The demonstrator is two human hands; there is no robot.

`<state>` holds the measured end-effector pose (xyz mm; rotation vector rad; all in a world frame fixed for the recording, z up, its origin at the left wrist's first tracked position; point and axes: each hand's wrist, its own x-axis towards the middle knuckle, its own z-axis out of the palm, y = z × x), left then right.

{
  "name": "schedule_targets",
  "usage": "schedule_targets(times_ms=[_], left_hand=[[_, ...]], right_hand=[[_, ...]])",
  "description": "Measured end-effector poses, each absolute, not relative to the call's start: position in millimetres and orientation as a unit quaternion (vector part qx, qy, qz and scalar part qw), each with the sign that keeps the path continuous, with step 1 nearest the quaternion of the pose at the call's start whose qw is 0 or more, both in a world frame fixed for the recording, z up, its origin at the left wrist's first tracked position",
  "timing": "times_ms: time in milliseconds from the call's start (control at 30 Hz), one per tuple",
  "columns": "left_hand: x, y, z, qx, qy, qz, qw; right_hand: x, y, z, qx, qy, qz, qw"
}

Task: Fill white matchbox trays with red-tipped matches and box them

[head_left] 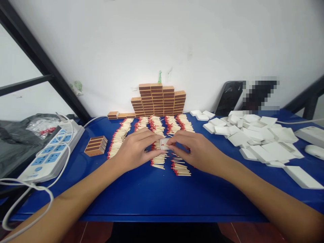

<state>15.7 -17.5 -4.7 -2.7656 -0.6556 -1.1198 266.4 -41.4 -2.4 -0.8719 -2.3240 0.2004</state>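
A small white matchbox tray (164,141) is held between my two hands above the rows of matches. My left hand (138,146) grips its left end between thumb and fingers. At its right end, the fingertips of my right hand (191,146) are pinched together; a bit of red shows inside the tray beside them. Whether those fingertips hold a match or the tray's edge, I cannot make out. Red-tipped matches (121,135) lie in several rows under and around my hands, with a short pile of matches (181,168) nearer to me.
Stacked matchboxes (158,101) stand against the wall. Three or so more matchboxes (95,146) sit at left, beside a power strip (50,157) with loose white cables. White empty trays (253,135) are heaped at right. A dark phone (229,98) leans on the wall behind them.
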Motion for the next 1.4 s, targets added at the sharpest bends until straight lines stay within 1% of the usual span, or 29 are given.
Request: schedule_targets(times_ms=[233, 400, 467, 633, 733, 833, 1067, 1233, 1400], left_hand=[[16.3, -18.4, -4.8, -0.907, -0.217, -0.357, 0.046], [12.7, -14.6, -5.5, -0.908, -0.223, -0.351, 0.048], [9.5, -10.9, -5.9, -0.909, -0.231, -0.342, 0.055], [3.1, -2.5, -7.9, -0.909, -0.241, -0.332, 0.069], [3.1, -1.4, -8.2, -0.912, -0.244, -0.324, 0.069], [4.6, -2.5, -7.8, -0.916, -0.236, -0.319, 0.066], [4.7, -3.2, -8.9, -0.916, -0.224, -0.324, 0.068], [6.0, -5.4, -10.3, -0.918, -0.236, -0.315, 0.054], [11.8, -13.0, -10.4, -0.918, -0.238, -0.315, 0.040]], right_hand=[[262.9, -41.0, -11.8, -0.330, -0.879, 0.061, 0.340], [272.2, -36.4, 3.1, -0.352, -0.871, 0.077, 0.334], [280.9, -33.6, 10.7, -0.372, -0.873, 0.087, 0.302], [297.2, -30.1, 13.0, -0.388, -0.893, 0.166, 0.155], [297.3, -31.9, 8.0, -0.412, -0.879, 0.212, 0.115], [295.3, -33.5, 4.9, -0.434, -0.865, 0.234, 0.100], [301.4, -29.8, 5.6, -0.417, -0.879, 0.209, 0.103], [299.4, -30.9, 13.7, -0.432, -0.869, 0.183, 0.157], [285.2, -37.2, 14.4, -0.406, -0.875, 0.164, 0.206]])
